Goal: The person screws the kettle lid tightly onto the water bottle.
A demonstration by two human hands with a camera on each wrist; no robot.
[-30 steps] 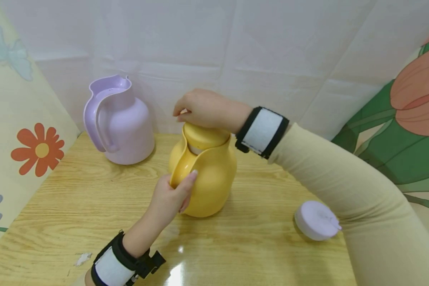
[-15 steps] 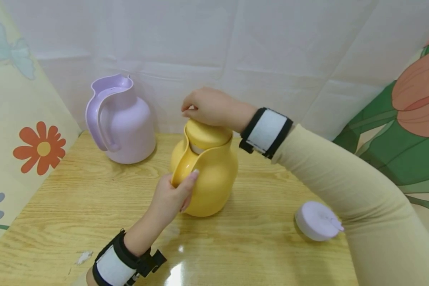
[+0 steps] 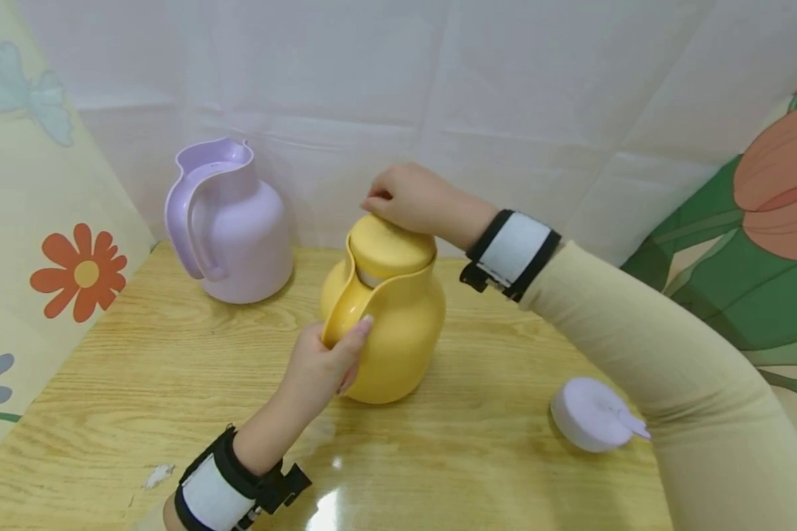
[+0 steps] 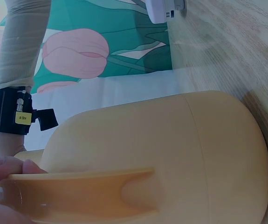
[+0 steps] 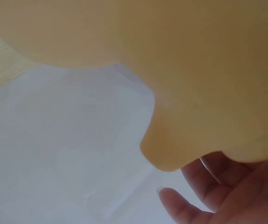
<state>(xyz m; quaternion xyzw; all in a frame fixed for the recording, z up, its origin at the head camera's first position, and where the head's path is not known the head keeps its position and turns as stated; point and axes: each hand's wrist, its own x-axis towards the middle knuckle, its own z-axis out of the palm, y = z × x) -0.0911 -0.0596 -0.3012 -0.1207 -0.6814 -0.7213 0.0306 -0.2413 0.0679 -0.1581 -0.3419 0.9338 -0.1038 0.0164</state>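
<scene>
A yellow vacuum jug (image 3: pixel 405 339) stands upright on the wooden table, its handle towards me. My left hand (image 3: pixel 322 365) grips that handle, thumb along its right side; the left wrist view shows fingers round the upper part of the handle (image 4: pixel 82 193). In the jug's mouth sits a round yellow lid (image 3: pixel 388 251), with a pale band showing below its edge. My right hand (image 3: pixel 421 199) holds the lid at its far right edge, fingers curled. From beneath, in the right wrist view, the right hand's fingers (image 5: pixel 203 184) lie behind the jug's spout (image 5: pixel 164 154), where their contact is partly hidden.
A lavender jug (image 3: pixel 249 236) stands at the back left, near the white sheet (image 3: pixel 319 81). On the right, beside my right sleeve, a lavender lid (image 3: pixel 591 417) lies on the table (image 3: pixel 478 457). Printed panels flank both sides.
My right hand has shifted right across the top of the lid, uncovering more of it. The left hand keeps its grip on the handle, and the jug stays about where it was.
</scene>
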